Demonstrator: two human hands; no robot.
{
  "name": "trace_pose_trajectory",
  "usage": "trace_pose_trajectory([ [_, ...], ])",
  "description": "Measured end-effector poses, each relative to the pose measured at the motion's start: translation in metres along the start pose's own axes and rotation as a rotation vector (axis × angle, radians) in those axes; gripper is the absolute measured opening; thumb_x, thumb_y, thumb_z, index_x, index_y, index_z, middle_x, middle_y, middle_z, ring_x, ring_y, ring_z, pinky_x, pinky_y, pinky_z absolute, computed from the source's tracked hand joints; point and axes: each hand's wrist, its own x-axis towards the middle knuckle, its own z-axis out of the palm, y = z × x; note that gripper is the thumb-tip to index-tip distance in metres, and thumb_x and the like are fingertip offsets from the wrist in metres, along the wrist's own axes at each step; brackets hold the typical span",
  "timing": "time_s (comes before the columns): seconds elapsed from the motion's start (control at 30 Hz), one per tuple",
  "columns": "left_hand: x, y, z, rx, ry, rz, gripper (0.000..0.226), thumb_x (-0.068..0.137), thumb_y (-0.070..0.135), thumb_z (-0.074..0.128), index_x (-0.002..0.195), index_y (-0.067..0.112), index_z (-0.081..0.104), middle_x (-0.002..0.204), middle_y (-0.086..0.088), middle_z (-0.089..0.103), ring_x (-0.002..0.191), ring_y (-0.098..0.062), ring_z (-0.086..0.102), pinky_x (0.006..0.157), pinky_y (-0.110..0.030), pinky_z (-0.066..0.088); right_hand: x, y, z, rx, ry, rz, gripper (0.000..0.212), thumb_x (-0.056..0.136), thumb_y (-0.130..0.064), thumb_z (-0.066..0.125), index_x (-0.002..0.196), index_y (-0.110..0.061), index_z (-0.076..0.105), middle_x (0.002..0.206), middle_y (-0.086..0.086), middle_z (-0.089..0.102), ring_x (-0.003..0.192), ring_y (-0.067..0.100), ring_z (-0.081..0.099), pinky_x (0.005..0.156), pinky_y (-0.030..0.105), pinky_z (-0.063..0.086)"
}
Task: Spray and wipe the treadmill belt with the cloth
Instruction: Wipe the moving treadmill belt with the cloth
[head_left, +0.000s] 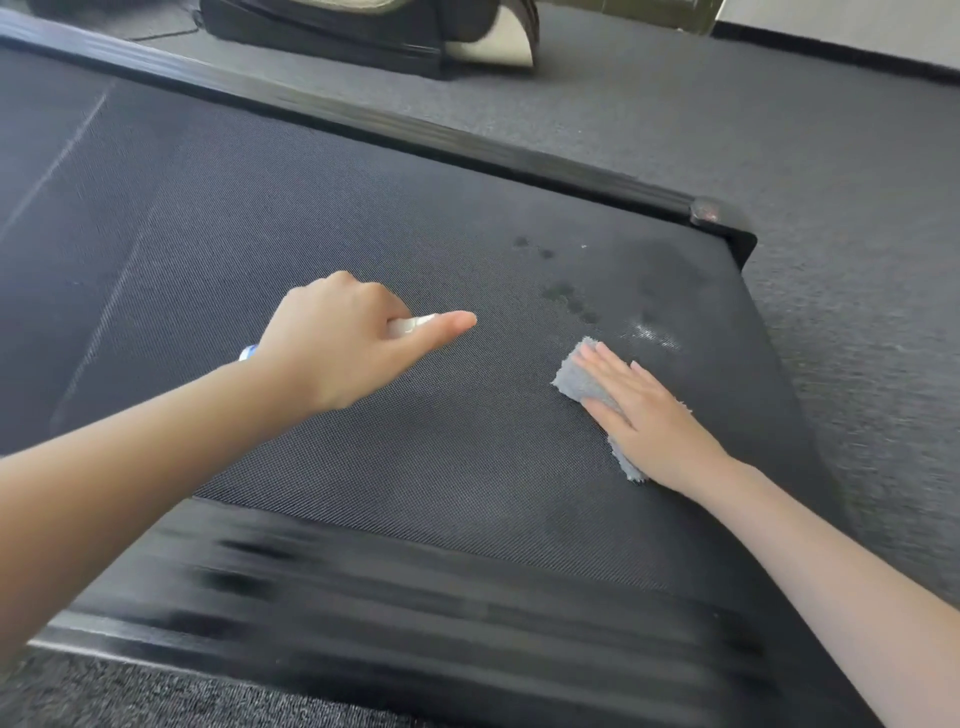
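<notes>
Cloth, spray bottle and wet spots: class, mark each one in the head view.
Cloth (577, 378): head view, bare grey corner.
Spray bottle (411, 325): head view, white nozzle end.
Wet spots (563, 293): head view, largest dark blotch.

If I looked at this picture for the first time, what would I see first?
Two bare hands over the black woven treadmill belt. The right hand presses flat on a fluffy grey cloth near the belt's right end, close to dark wet spots. The left hand grips a small white spray bottle in the middle.
</notes>
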Motion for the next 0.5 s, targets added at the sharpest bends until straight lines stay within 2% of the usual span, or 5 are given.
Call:
trace_pose_trajectory([
  [0.07, -0.002, 0.009, 0.005, 0.018, -0.01, -0.012, 0.087, 0.063, 0.093, 0.01, 0.049, 0.011, 0.033, 0.049, -0.004, 0.049, 0.052, -0.022, 0.05, 0.057, -0.032, 0.035, -0.004, 0.016, -0.006, -0.005, 0.009, 0.042, 0.051, 0.101, -0.028, 0.034, 0.147, -0.027, 0.015, 0.148, -0.023, 0.003, 0.139, -0.01, -0.003, 0.117, 0.02, -0.001],
  [0.13, -0.004, 0.017, 0.009, 0.039, -0.008, -0.021, 0.087, 0.066, 0.094, 0.016, 0.048, 0.011, 0.034, 0.049, -0.003, 0.049, 0.052, -0.02, 0.049, 0.057, -0.031, 0.035, -0.007, 0.026, -0.01, 0.003, 0.026, 0.059, 0.05, 0.1, -0.027, 0.034, 0.147, -0.026, 0.016, 0.146, -0.024, 0.005, 0.14, -0.008, 0.0, 0.116, 0.02, -0.001],
  [0.2, -0.005, 0.024, 0.013, 0.061, 0.009, -0.019, 0.083, 0.072, 0.089, 0.023, 0.047, 0.011, 0.036, 0.048, -0.001, 0.047, 0.052, -0.018, 0.048, 0.056, -0.029, 0.034, -0.008, 0.029, -0.01, 0.019, 0.046, 0.064, 0.05, 0.1, -0.026, 0.035, 0.147, -0.025, 0.018, 0.144, -0.025, 0.006, 0.139, -0.008, 0.0, 0.115, 0.019, -0.001],
  [0.27, -0.004, 0.029, 0.018, 0.081, 0.04, -0.016, 0.077, 0.071, 0.082, 0.021, 0.047, 0.011, 0.037, 0.047, 0.0, 0.046, 0.052, -0.017, 0.047, 0.056, -0.029, 0.033, -0.008, 0.029, -0.009, 0.025, 0.065, 0.062, 0.05, 0.101, -0.026, 0.035, 0.147, -0.024, 0.019, 0.143, -0.025, 0.007, 0.137, -0.009, -0.001, 0.115, 0.019, -0.002],
  [0.5, 0.008, 0.034, 0.03, 0.06, 0.101, -0.047, 0.067, 0.074, 0.07, 0.018, 0.049, 0.01, 0.033, 0.048, -0.005, 0.046, 0.06, -0.031, 0.052, 0.062, -0.032, 0.041, -0.009, 0.028, -0.011, 0.042, 0.071, 0.059, 0.049, 0.101, -0.027, 0.035, 0.147, -0.024, 0.02, 0.141, -0.025, 0.006, 0.133, -0.011, -0.003, 0.113, 0.018, -0.003],
])
